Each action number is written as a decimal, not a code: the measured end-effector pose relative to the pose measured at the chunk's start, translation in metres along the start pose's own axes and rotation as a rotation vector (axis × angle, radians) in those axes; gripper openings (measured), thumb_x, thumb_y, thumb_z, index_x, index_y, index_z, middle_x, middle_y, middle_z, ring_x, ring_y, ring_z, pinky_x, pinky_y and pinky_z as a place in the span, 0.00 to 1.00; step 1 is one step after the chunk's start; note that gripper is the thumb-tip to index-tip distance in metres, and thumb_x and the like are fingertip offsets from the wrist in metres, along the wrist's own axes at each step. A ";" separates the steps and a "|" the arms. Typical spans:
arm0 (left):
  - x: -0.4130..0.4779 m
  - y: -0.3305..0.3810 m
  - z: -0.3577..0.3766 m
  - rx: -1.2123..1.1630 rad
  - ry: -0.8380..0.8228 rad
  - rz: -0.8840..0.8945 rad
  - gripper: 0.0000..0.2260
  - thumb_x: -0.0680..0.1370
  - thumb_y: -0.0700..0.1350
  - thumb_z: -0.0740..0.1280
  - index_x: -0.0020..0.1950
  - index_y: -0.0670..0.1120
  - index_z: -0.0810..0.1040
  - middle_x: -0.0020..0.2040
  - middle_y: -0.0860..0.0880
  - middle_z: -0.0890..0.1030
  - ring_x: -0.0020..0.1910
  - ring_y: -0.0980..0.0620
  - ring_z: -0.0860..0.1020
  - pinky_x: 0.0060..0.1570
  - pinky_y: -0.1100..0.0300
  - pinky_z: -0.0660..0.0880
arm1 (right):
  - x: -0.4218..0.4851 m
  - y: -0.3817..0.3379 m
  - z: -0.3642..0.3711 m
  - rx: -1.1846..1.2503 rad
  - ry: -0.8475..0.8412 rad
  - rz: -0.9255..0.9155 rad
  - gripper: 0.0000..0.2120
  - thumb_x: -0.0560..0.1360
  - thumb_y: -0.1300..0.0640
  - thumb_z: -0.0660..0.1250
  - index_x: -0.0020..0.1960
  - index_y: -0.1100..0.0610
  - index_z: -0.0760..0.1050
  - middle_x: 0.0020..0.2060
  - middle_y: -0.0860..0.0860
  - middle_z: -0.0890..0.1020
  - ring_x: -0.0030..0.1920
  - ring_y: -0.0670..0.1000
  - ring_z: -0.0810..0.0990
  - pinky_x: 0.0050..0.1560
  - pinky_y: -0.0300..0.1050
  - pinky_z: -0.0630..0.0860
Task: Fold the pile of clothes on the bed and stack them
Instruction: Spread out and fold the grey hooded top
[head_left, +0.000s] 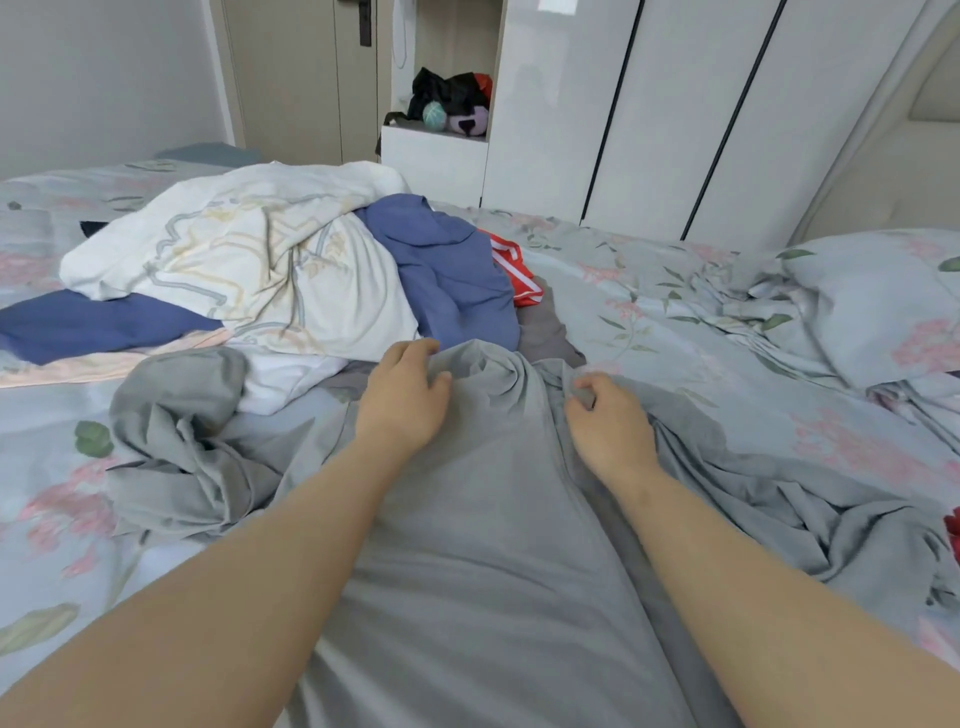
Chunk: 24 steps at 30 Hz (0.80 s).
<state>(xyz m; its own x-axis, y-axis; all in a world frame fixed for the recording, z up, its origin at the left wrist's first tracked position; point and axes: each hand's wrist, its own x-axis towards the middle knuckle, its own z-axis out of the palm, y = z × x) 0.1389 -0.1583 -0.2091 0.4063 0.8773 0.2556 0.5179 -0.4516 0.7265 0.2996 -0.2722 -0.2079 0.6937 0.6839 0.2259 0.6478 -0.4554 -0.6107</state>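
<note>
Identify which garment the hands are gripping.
The plain grey garment in front: left hand and right hand bunch its far edge. White patterned garment, blue garment and red garment lie untouched behind.

Soft, even light fills the room, bright but flat, leaving only faint shadows in the folds of the grey cloth (493, 519). A pale glare patch sits high on the glossy wardrobe (675, 104), perhaps a reflected window. The wide lens bows straight lines toward the edges, and the whole picture is slightly soft.
</note>
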 end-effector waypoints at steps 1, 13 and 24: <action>0.006 -0.001 0.005 -0.046 -0.013 -0.096 0.20 0.80 0.46 0.61 0.72 0.46 0.65 0.69 0.44 0.67 0.67 0.43 0.67 0.63 0.53 0.64 | 0.013 0.001 0.004 0.069 0.005 0.011 0.17 0.79 0.56 0.60 0.67 0.57 0.70 0.63 0.55 0.75 0.62 0.57 0.72 0.61 0.49 0.69; 0.011 -0.014 0.027 -0.241 0.137 -0.139 0.09 0.76 0.41 0.62 0.35 0.43 0.71 0.32 0.49 0.73 0.37 0.47 0.70 0.36 0.57 0.63 | 0.048 0.036 0.040 0.368 0.259 -0.024 0.11 0.74 0.65 0.61 0.48 0.54 0.80 0.45 0.52 0.82 0.51 0.57 0.78 0.51 0.47 0.72; -0.029 0.031 -0.017 0.143 -0.476 0.032 0.13 0.79 0.55 0.61 0.40 0.49 0.77 0.34 0.54 0.80 0.30 0.53 0.79 0.35 0.64 0.72 | -0.037 0.040 -0.051 0.075 -0.485 -0.030 0.17 0.67 0.46 0.65 0.36 0.62 0.76 0.33 0.53 0.81 0.35 0.47 0.75 0.41 0.43 0.69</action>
<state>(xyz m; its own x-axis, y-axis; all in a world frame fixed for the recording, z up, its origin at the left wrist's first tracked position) 0.1304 -0.1950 -0.1827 0.7049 0.7061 -0.0674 0.5843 -0.5242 0.6195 0.3161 -0.3445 -0.2019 0.4369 0.8909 -0.1239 0.6287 -0.4010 -0.6663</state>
